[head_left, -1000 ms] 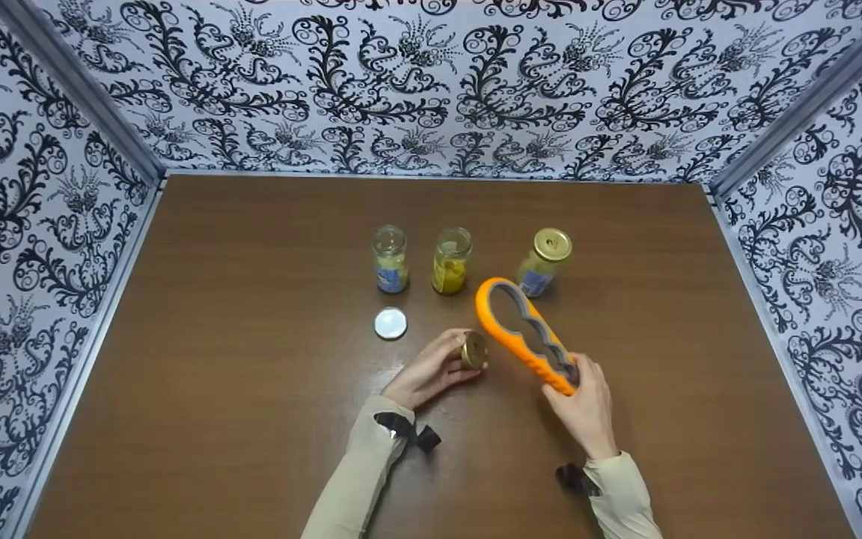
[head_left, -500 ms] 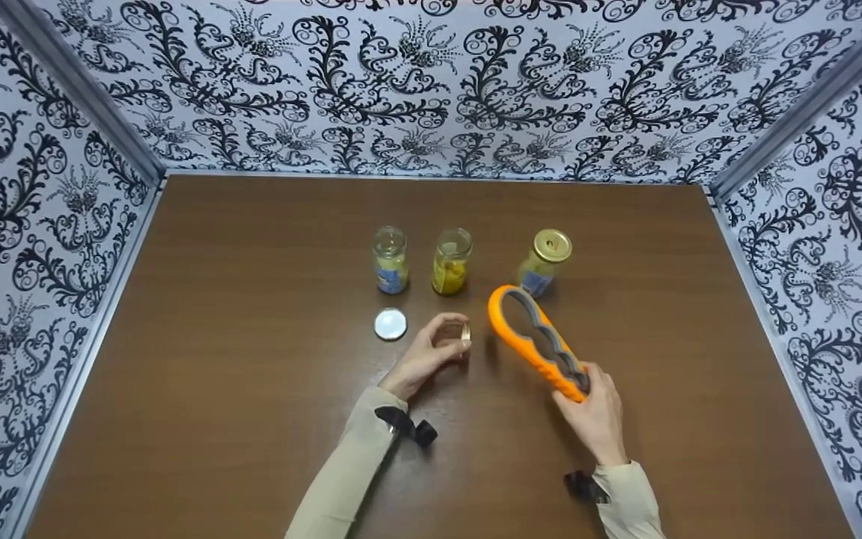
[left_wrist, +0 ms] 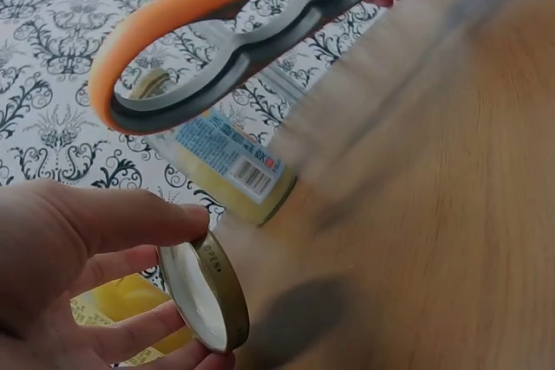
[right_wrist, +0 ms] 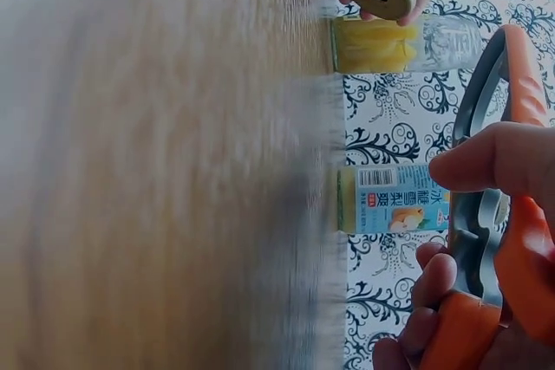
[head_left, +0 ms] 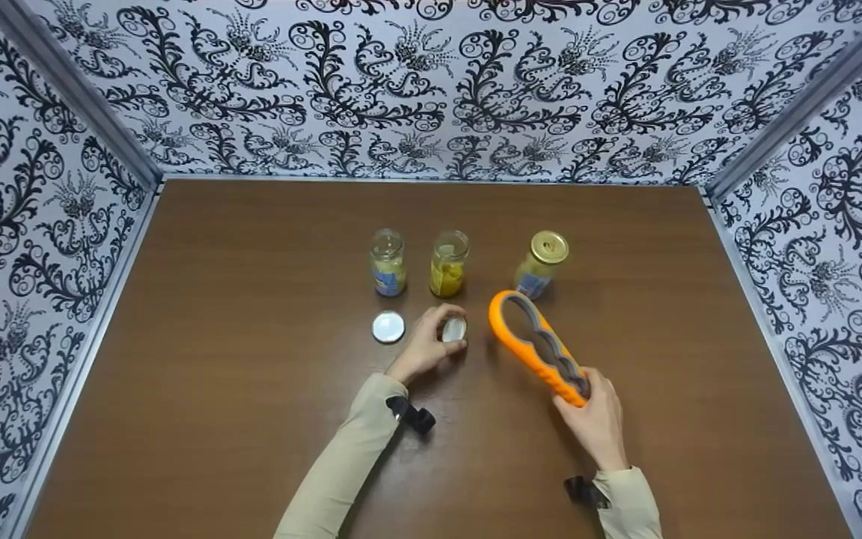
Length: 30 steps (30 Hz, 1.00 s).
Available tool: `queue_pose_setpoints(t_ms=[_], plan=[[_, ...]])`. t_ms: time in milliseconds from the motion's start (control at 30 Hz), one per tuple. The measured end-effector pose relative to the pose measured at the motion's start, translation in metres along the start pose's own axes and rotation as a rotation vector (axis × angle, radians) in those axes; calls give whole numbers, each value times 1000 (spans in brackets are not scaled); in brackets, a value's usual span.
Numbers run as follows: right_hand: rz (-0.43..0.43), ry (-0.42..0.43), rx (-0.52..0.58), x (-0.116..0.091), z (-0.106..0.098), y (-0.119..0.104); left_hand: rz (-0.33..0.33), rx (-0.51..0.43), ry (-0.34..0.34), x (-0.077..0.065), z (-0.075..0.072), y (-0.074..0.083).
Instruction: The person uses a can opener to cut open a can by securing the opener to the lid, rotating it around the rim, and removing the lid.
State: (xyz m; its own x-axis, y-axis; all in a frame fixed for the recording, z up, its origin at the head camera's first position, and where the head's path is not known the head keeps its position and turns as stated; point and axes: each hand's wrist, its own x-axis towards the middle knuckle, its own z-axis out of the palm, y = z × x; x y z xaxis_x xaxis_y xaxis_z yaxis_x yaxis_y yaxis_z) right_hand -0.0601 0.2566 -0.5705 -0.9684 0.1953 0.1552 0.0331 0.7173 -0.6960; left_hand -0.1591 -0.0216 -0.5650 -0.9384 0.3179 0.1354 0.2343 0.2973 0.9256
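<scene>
My left hand [head_left: 426, 343] pinches a gold jar lid [left_wrist: 224, 292] by its edge, thumb on one side and fingers on the other. Its pale inner face shows in the head view, in front of the middle jar. In my right hand [head_left: 595, 419] is an orange jar opener [head_left: 524, 344] with a grey scalloped inner edge, gripped at its lower end and held above the table. The opener's looped end overlaps the lower part of a capped jar [head_left: 539, 263] with a gold lid and blue label. That jar stands upright at the right.
Two lidless glass jars stand upright at the left: a blue-labelled jar [head_left: 388, 263] and a jar with yellow pieces [head_left: 449, 265]. Another lid [head_left: 388, 327] lies pale side up on the brown table [head_left: 251, 374]. Patterned walls [head_left: 431, 90] enclose the back and sides.
My left hand has moved up and slightly left with the lid, turning it from its gold top to its pale inside. My right hand has shifted a little down and right with the opener.
</scene>
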Motion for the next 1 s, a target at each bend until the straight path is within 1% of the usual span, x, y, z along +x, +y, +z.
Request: queue_pose_setpoints(t_ms=[33, 233, 433, 667, 833, 900, 1000], plan=[[4, -4, 3, 0, 0, 0, 0, 25, 1, 1, -1, -1], [25, -26, -2, -2, 0, 2, -31, 96, -11, 6, -3, -3], [35, -37, -9, -4, 1, 4, -43, 214, -17, 9, -1, -3], [50, -43, -11, -2, 1, 2, 33, 347, -36, 13, 4, -7], [41, -37, -6, -2, 2, 2, 53, 477, -60, 17, 6, -6], [30, -31, -10, -1, 2, 2, 74, 536, -60, 18, 6, -5], [22, -24, -17, 0, 2, 2, 105, 582, -46, 19, 8, -5]])
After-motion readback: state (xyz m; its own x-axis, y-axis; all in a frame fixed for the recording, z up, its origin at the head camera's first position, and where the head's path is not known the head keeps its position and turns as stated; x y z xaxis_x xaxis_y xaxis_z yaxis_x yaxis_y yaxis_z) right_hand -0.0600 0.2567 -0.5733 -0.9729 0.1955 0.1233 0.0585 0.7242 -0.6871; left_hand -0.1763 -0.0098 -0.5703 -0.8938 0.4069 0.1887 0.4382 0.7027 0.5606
